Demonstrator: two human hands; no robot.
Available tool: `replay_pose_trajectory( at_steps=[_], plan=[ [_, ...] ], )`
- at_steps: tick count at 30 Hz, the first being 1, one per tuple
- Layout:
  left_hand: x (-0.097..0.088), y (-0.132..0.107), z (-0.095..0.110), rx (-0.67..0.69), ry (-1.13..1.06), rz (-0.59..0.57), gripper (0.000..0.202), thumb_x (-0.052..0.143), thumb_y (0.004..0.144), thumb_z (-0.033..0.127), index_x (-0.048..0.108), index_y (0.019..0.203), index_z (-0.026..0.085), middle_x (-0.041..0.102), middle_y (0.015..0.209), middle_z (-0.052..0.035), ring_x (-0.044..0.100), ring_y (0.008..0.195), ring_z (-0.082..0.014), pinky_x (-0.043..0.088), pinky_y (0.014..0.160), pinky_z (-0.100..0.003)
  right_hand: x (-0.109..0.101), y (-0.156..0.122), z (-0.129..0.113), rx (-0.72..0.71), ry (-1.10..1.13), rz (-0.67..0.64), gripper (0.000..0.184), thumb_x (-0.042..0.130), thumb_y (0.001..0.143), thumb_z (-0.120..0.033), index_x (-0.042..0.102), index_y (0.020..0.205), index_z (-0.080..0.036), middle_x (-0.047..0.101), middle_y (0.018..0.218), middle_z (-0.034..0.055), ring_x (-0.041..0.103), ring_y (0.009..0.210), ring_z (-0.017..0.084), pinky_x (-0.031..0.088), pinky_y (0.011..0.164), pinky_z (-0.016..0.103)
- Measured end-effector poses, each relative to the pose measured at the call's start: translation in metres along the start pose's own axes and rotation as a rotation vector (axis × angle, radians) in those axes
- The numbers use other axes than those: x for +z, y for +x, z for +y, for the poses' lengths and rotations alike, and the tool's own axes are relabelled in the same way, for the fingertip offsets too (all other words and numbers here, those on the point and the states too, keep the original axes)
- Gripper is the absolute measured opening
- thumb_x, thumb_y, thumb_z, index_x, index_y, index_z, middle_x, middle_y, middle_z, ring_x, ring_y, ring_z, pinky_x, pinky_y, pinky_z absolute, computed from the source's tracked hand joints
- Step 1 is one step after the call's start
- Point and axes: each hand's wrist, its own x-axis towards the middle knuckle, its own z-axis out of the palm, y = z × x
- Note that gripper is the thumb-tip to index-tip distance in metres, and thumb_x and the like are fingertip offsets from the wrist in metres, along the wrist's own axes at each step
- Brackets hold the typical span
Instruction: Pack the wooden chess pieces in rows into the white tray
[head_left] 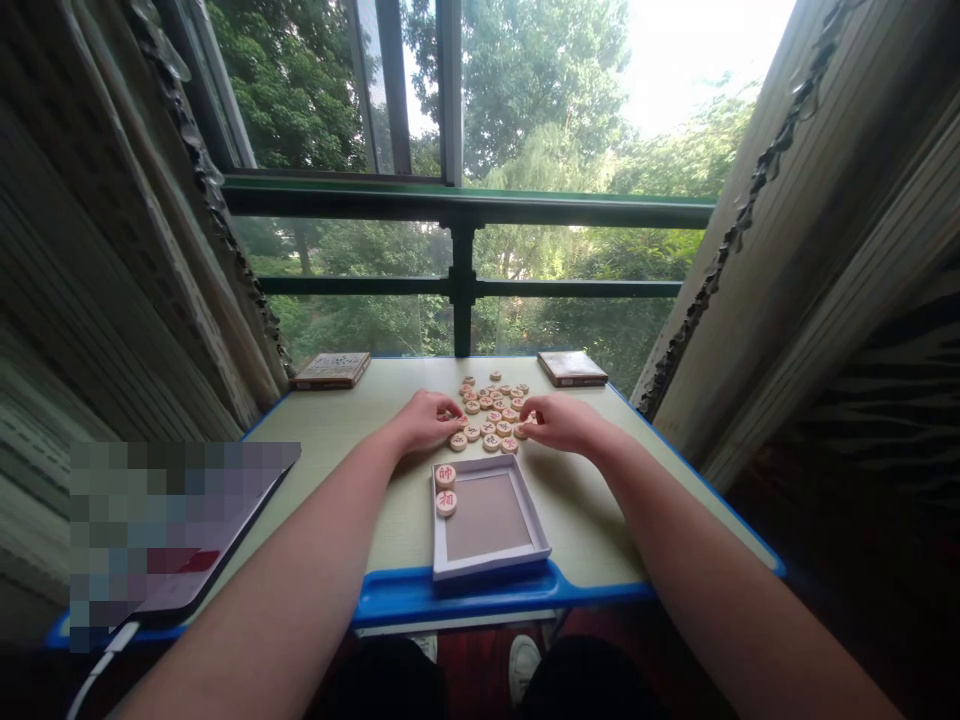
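Several round wooden Chinese chess pieces (491, 430) with red or dark characters lie in a loose group on the table. At the group's left edge, my left hand (427, 420) has its fingers closed on one chess piece. Across from it, my right hand (559, 420) pinches another chess piece (521, 431) at the right edge. Nearer to me is a shallow white box tray (536, 548) with a brown bottom. Two chess pieces with red characters, one (445, 476) above the other (446, 503), sit face up along its left side.
The pale table (600, 535) has a blue rim. Flat boxes stand at the far left (331, 370) and far right (572, 368) corners. On the left lies a partly blurred tablet-like device (217, 540) with a white cable (112, 650). Curtains and a window frame the table.
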Motion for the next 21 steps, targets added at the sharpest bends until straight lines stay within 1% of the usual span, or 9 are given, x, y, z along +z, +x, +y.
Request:
replay_pose_trajectory(
  at_steps=[2,4,6,10,13,15,16,18,21],
  plan=[
    [0.0,0.0,-0.001,0.0,-0.021,-0.006,0.031,0.063,0.064,0.041,0.07,0.079,0.016,0.066,0.089,-0.0084,0.06,0.078,-0.0194,0.049,0.073,-0.029,-0.001,0.0,0.001,0.035,-0.014,-0.024,0.026,0.058,0.073,-0.04,0.068,0.09,-0.023,0.066,0.082,0.0047,0.055,0.067,0.016,0.03,0.052,0.024],
    [0.0,0.0,-0.001,-0.006,-0.03,-0.009,0.033,0.064,0.062,0.044,0.07,0.079,0.016,0.066,0.087,-0.0074,0.06,0.08,-0.0197,0.048,0.073,-0.028,-0.001,0.0,0.001,0.036,-0.015,-0.055,0.026,0.059,0.072,-0.042,0.068,0.088,-0.023,0.066,0.084,0.0049,0.056,0.067,0.016,0.031,0.053,0.024],
    [-0.001,0.0,0.0,-0.021,-0.013,-0.008,0.034,0.065,0.061,0.045,0.07,0.081,0.017,0.067,0.085,-0.0058,0.059,0.081,-0.0199,0.047,0.072,-0.028,-0.001,-0.001,0.0,0.017,-0.007,-0.072,0.024,0.059,0.073,-0.039,0.068,0.088,-0.023,0.066,0.085,0.0045,0.056,0.068,0.015,0.032,0.054,0.024],
    [-0.002,-0.002,0.002,-0.044,0.025,-0.009,0.034,0.064,0.061,0.045,0.07,0.082,0.019,0.066,0.083,-0.0038,0.058,0.079,-0.0192,0.045,0.069,-0.027,-0.001,0.001,0.003,0.01,0.04,-0.056,0.023,0.059,0.071,-0.032,0.067,0.091,-0.023,0.066,0.084,0.0032,0.056,0.069,0.015,0.034,0.055,0.023],
    [-0.003,-0.002,0.003,-0.056,0.022,-0.015,0.035,0.065,0.06,0.046,0.071,0.083,0.02,0.066,0.081,-0.003,0.057,0.078,-0.0185,0.044,0.067,-0.027,0.001,0.006,0.011,0.092,0.078,0.025,0.024,0.054,0.074,-0.025,0.066,0.095,-0.021,0.067,0.084,0.0041,0.057,0.074,0.015,0.036,0.058,0.022],
    [-0.002,-0.001,0.002,-0.072,0.02,-0.016,0.037,0.065,0.059,0.047,0.071,0.083,0.02,0.065,0.078,-0.0024,0.056,0.075,-0.0179,0.043,0.065,-0.027,0.003,0.009,0.016,0.162,0.066,0.106,0.026,0.053,0.074,-0.02,0.065,0.097,-0.019,0.066,0.093,0.0068,0.058,0.084,0.017,0.038,0.064,0.022],
    [-0.002,-0.001,0.001,-0.077,0.019,-0.016,0.038,0.066,0.059,0.048,0.071,0.083,0.02,0.065,0.077,-0.0022,0.056,0.073,-0.0176,0.043,0.065,-0.027,0.004,0.01,0.018,0.191,0.054,0.12,0.028,0.054,0.073,-0.02,0.064,0.099,-0.018,0.065,0.098,0.0083,0.058,0.088,0.018,0.039,0.067,0.022],
    [-0.002,0.0,0.001,-0.082,0.018,-0.012,0.038,0.066,0.058,0.049,0.071,0.083,0.02,0.064,0.074,-0.0018,0.055,0.071,-0.0171,0.042,0.063,-0.027,0.006,0.011,0.019,0.224,0.037,0.083,0.03,0.058,0.072,-0.021,0.064,0.101,-0.016,0.064,0.101,0.0103,0.058,0.09,0.02,0.04,0.068,0.023],
    [-0.002,-0.001,0.002,-0.085,0.0,-0.004,0.036,0.067,0.057,0.047,0.071,0.081,0.02,0.065,0.074,-0.0017,0.055,0.07,-0.0168,0.042,0.062,-0.026,0.007,0.01,0.017,0.205,0.056,-0.003,0.027,0.061,0.071,-0.026,0.066,0.095,-0.016,0.067,0.091,0.0091,0.061,0.08,0.02,0.04,0.063,0.024]
  ],
)
